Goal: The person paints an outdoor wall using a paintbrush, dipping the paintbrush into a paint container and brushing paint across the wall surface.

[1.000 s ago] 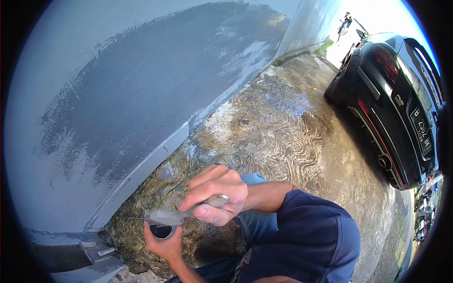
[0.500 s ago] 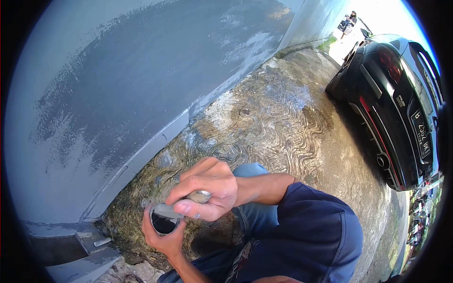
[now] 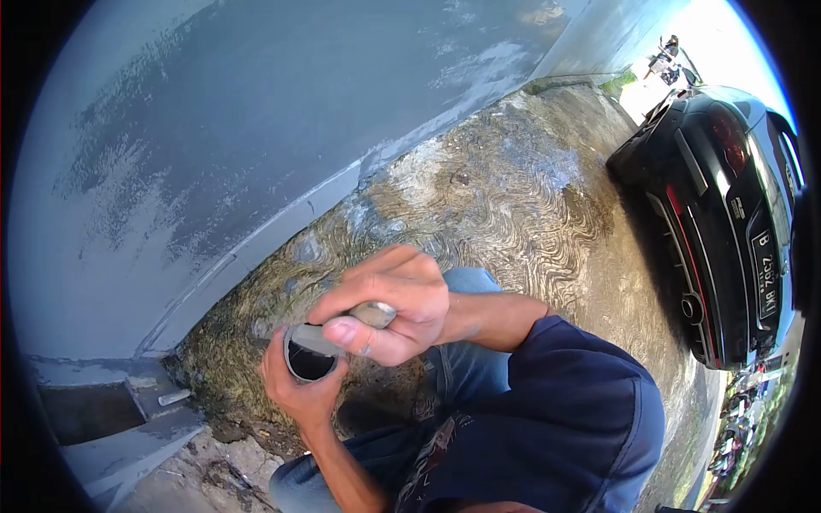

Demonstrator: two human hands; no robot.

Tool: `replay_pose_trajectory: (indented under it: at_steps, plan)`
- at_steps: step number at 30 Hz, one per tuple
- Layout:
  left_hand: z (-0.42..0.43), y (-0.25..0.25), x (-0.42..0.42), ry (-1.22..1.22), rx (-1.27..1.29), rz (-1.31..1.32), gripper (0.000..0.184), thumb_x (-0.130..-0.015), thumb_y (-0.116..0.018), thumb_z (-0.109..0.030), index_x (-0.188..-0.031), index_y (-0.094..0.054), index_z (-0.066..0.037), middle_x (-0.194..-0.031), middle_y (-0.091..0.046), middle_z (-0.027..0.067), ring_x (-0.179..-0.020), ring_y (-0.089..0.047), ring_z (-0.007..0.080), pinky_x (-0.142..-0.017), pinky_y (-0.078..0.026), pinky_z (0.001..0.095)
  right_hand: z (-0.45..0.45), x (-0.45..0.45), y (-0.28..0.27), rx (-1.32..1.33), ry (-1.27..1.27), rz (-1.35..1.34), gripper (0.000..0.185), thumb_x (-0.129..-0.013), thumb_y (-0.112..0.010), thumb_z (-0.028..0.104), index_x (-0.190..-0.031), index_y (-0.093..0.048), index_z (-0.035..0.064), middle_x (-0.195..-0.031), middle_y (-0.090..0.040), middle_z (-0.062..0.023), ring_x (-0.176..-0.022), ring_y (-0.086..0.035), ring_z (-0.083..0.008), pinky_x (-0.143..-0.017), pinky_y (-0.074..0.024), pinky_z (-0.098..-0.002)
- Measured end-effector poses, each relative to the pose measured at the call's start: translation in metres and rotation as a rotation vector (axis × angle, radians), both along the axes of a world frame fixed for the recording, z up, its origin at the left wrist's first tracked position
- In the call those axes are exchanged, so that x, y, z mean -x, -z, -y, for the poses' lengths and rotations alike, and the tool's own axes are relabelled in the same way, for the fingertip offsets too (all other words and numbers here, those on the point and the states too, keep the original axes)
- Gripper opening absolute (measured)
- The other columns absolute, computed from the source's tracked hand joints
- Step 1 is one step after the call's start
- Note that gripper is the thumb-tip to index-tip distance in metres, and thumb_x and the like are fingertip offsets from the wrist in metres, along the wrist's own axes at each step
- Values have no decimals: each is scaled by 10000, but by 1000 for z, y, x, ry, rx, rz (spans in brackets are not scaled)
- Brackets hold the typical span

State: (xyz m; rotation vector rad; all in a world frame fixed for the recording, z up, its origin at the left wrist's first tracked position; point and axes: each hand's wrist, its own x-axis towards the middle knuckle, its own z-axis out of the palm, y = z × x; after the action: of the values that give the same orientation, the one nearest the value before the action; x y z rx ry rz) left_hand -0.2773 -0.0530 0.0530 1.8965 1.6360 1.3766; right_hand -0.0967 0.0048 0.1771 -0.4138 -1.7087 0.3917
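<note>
My left hand point(image 3: 299, 395) is wrapped round a small round can point(image 3: 291, 369), holding it near my knee with its mouth facing up. Inside the can it looks dark. My right hand point(image 3: 389, 303) is closed round a paintbrush, its rounded handle end point(image 3: 375, 314) poking out between thumb and fingers. The brush's flat grey head point(image 3: 315, 340) lies across the can's rim, partly over the opening. The bristle tips and much of the handle are hidden by my fingers.
A wall point(image 3: 282, 111) with patchy grey paint rises on the left. At its foot is a square recess point(image 3: 90, 412) beside a short pipe stub point(image 3: 174, 398). Rough patterned concrete point(image 3: 513, 214) runs to a parked black car point(image 3: 718, 214). A person point(image 3: 665, 58) is far off.
My view has shifted slightly, so the car and hands sit further right in the picture. The brush head remains at the can's rim, in the same grip.
</note>
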Motion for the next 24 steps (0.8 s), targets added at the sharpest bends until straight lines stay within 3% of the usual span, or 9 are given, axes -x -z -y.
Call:
replay_pose_trajectory:
  at_steps: [3, 4, 5, 6, 9, 15, 17, 19, 24]
  plan:
    - [-1, -2, -2, -1, 29, 37, 783, -442, -885, -135, -1168, -619, -15, -1071, -677, 154, -954, -645, 346, -873, -496, 437, 2, -5, -6, 88, 82, 108, 177, -908, -592, 98, -895, -670, -61, -654, -665, -122, -481, -613, -153, -459, -495, -290]
    - [-1, -2, -2, 12, 42, 63, 828, -402, -901, -125, -1174, -621, -19, -1094, -680, 150, -982, -649, 337, -884, -491, 431, 3, -3, -6, 114, 143, 132, 226, -946, -565, 143, -886, -668, -49, -664, -670, -102, -487, -592, -126, -445, -463, -269]
    - [-3, 1, 1, 4, 6, 2, 754, -497, -895, -192, -1180, -623, -27, -1073, -690, 147, -944, -674, 305, -856, -534, 400, 13, -3, -8, 272, 200, 171, 292, -986, -528, 195, -883, -666, -41, -688, -675, -93, -471, -532, -92, -432, -412, -248]
    - [-3, 1, 3, 16, -6, -11, 751, -489, -893, -186, -1175, -629, -31, -1076, -692, 143, -954, -672, 312, -870, -524, 401, 7, -1, -2, 203, 174, 50, 134, -907, -618, 61, -835, -678, -35, -723, -710, -85, -535, -647, -115, -486, -511, -248]
    - [-2, 1, 5, 13, -16, -5, 787, -445, -898, -169, -1170, -631, -21, -1081, -698, 137, -985, -671, 305, -890, -499, 393, 8, -5, 10, 201, 149, -8, 254, -967, -573, 148, -846, -666, -54, -824, -717, -138, -543, -540, -65, -483, -424, -221]
    - [-2, 1, 7, 15, 3, 32, 862, -369, -910, -147, -1174, -629, -21, -1092, -696, 145, -1006, -666, 324, -899, -485, 403, 14, -10, 15, 270, 215, 4, 326, -986, -563, 230, -851, -674, -44, -833, -711, -140, -580, -544, -82, -504, -417, -233]
    - [-2, 2, 7, 6, 7, 32, 871, -361, -911, -143, -1175, -628, -20, -1091, -696, 147, -1008, -665, 326, -897, -485, 404, 15, -10, 17, 202, 194, -33, 377, -991, -560, 279, -847, -668, -52, -804, -698, -123, -553, -524, -98, -483, -399, -243]
    - [-2, 2, 7, -7, 7, 31, 879, -353, -911, -140, -1176, -626, -20, -1090, -696, 149, -1009, -665, 327, -896, -485, 404, 16, -8, 12, 135, 144, 14, 514, -987, -557, 400, -802, -642, -72, -654, -614, -107, -464, -466, -120, -419, -328, -260]
    - [-3, 7, 9, -3, 24, 51, 910, -332, -924, -151, -1177, -611, -22, -1121, -677, 160, -1034, -645, 337, -894, -470, 422, 14, -9, 2, 66, 47, 92, 494, -991, -551, 417, -809, -638, -34, -523, -516, -36, -397, -413, -119, -388, -287, -266]
